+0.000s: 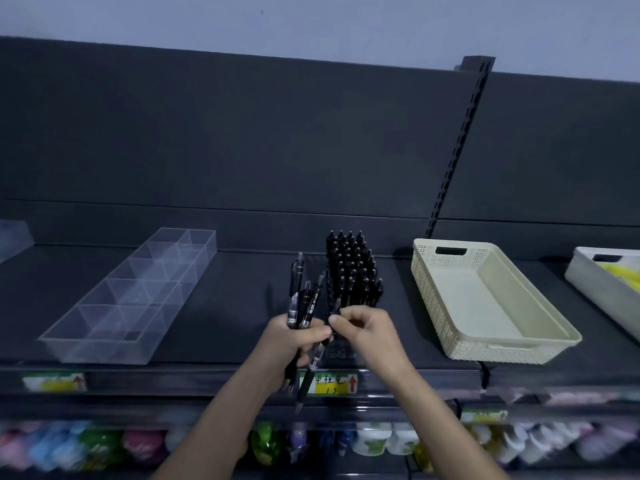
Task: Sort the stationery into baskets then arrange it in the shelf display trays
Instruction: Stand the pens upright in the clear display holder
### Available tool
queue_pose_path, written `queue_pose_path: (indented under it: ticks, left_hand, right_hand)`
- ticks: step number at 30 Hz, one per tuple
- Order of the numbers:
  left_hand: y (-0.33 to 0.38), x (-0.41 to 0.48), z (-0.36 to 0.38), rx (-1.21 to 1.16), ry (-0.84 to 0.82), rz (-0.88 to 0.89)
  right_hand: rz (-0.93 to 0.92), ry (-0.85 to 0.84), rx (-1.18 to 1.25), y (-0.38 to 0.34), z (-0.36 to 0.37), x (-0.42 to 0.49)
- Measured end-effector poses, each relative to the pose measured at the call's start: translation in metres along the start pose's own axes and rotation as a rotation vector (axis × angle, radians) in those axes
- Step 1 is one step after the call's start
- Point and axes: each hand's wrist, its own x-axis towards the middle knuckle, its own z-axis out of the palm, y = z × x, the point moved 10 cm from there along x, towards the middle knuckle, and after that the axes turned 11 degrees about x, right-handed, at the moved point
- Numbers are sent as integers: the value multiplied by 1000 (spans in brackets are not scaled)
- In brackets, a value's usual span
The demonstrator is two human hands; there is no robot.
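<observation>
Black display tray (346,351) on the shelf (242,306), packed with upright pens (353,268). Grips a last handful (301,306) in curled left hand (294,341) fingers; pinches one with fingers of the right hand (367,327). Leaves the cream basket (436,306) empty, clear tray (131,292) unfilled, grey basket (595,282) holding seemingly yellow stock

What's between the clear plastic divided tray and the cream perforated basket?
Head view: black rack packed with upright black pens; left hand grips a pen bunch, right hand pinches a single pen.
</observation>
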Motion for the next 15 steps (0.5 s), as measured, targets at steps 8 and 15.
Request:
queue_pose_path:
  ticks: [8, 15]
  left_hand:
    - [-21, -10, -21, 54, 78, -160]
    - [-26, -14, -26, -89, 77, -159]
  right_hand:
    - [-200, 358, -176, -32, -53, 5]
    - [-245, 228, -490, -20, -16, 14]
